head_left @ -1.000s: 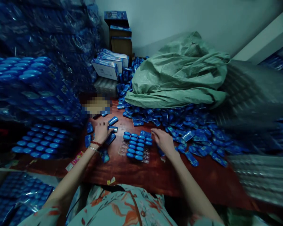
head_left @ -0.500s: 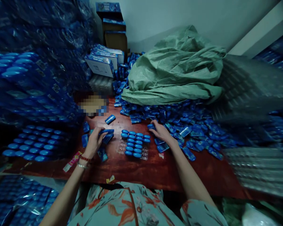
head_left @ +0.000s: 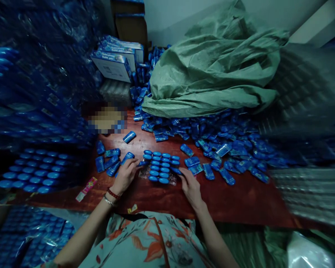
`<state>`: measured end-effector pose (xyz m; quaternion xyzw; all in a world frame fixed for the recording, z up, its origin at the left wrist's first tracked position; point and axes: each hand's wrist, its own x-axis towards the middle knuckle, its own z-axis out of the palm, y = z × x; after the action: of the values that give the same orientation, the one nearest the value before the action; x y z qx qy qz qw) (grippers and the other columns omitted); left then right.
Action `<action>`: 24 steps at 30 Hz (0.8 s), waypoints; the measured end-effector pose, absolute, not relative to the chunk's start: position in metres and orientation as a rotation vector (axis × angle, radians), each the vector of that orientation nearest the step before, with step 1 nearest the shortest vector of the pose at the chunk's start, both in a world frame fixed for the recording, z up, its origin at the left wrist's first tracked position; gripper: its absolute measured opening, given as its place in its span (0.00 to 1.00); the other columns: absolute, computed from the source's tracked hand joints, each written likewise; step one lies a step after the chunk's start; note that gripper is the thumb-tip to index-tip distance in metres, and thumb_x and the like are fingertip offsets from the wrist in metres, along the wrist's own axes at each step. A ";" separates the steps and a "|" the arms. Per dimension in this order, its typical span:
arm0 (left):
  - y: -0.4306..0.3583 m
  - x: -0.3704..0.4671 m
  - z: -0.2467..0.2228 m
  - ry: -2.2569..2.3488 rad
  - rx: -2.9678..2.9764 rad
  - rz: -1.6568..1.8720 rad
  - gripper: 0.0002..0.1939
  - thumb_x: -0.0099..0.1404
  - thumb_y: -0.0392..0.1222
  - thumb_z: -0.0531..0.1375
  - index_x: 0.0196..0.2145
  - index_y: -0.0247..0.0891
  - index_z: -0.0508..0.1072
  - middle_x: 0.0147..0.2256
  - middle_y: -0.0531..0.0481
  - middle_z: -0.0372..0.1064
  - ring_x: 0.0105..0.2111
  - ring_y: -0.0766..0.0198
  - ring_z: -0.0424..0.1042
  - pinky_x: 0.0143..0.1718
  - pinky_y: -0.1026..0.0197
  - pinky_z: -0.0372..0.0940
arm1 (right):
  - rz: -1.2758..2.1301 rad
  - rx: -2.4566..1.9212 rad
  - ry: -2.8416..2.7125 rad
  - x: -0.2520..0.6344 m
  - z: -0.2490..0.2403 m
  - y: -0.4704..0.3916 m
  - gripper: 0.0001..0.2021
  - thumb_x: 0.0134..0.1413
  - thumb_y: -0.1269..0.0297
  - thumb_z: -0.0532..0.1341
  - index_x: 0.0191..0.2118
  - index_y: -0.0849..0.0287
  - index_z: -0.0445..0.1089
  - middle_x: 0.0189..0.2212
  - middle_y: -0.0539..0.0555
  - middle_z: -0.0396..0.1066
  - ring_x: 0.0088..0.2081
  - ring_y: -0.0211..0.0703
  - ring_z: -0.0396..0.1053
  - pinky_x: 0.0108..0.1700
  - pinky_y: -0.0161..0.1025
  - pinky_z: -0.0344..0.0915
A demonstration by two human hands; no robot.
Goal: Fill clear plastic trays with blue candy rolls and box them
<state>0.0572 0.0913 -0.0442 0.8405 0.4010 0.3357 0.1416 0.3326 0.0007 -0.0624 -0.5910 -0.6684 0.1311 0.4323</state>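
Note:
A clear plastic tray (head_left: 172, 181) lies on the table in front of me, with rows of small blue packs (head_left: 159, 163) standing on end in it. At the tray's left side, my left hand (head_left: 125, 176) pinches a blue pack (head_left: 142, 163) between thumb and fingers. My right hand (head_left: 191, 188) grips another blue pack (head_left: 175, 170) at the right edge of the tray. Beside my left hand are several loose blue packs (head_left: 111, 161). Printing on the packs is too small to read.
A large heap of blue packs (head_left: 237, 149) spreads behind and right, under a green sheet (head_left: 212, 74). Stacked filled trays (head_left: 36, 169) stand at left, empty clear trays (head_left: 309, 193) at right. Flat boxes (head_left: 113, 67) stand behind. A pink strip (head_left: 86, 189) lies on the reddish table (head_left: 162, 199).
My left hand has moved right to the tray with a blue pack. My right hand has come down and inward from the heap to the tray's right edge with a pack.

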 end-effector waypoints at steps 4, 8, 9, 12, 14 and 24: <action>0.093 0.054 -0.044 1.028 2.579 0.859 0.16 0.66 0.30 0.48 0.50 0.37 0.63 0.43 0.42 0.66 0.45 0.61 0.66 0.44 0.56 0.67 | 0.104 -1.421 -2.023 0.347 -0.050 0.005 0.22 0.56 0.79 0.49 0.56 0.58 0.59 0.43 0.59 0.68 0.45 0.42 0.67 0.44 0.41 0.68; 0.097 0.062 -0.031 0.900 2.703 0.679 0.16 0.66 0.30 0.47 0.50 0.36 0.64 0.42 0.42 0.66 0.43 0.60 0.65 0.44 0.55 0.66 | 0.000 -1.487 -2.356 0.353 -0.022 0.015 0.20 0.56 0.80 0.46 0.53 0.64 0.62 0.38 0.60 0.68 0.39 0.44 0.66 0.39 0.39 0.67; 0.099 0.066 -0.025 0.874 2.724 0.621 0.15 0.66 0.30 0.47 0.49 0.36 0.64 0.41 0.42 0.66 0.42 0.60 0.65 0.44 0.55 0.66 | -0.012 -1.514 -2.439 0.352 -0.015 0.019 0.19 0.56 0.80 0.46 0.51 0.65 0.63 0.36 0.59 0.68 0.38 0.44 0.66 0.38 0.39 0.66; 0.105 0.076 -0.009 0.853 2.734 0.454 0.13 0.66 0.30 0.48 0.45 0.35 0.66 0.41 0.43 0.66 0.40 0.60 0.64 0.41 0.56 0.66 | -0.003 -1.548 -2.697 0.344 0.003 0.032 0.15 0.57 0.77 0.49 0.49 0.66 0.64 0.33 0.58 0.68 0.34 0.44 0.65 0.36 0.39 0.64; 0.108 0.080 -0.003 0.865 2.720 0.390 0.12 0.65 0.30 0.49 0.44 0.35 0.66 0.41 0.43 0.65 0.40 0.59 0.64 0.40 0.56 0.65 | 0.029 -1.552 -2.843 0.336 0.011 0.040 0.15 0.57 0.77 0.50 0.48 0.66 0.64 0.33 0.58 0.68 0.34 0.44 0.65 0.35 0.39 0.63; 0.103 0.089 -0.009 0.909 2.826 0.259 0.10 0.66 0.32 0.48 0.41 0.34 0.67 0.38 0.43 0.63 0.39 0.58 0.63 0.40 0.54 0.64 | 0.102 -1.788 -2.877 0.326 0.017 0.042 0.19 0.57 0.78 0.49 0.54 0.63 0.60 0.39 0.60 0.68 0.36 0.43 0.68 0.34 0.37 0.62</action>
<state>0.0894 0.1028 -0.0087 0.9452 0.3040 0.0868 0.0810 0.3257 0.0420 0.0166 -0.5236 -0.8425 0.0298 -0.1231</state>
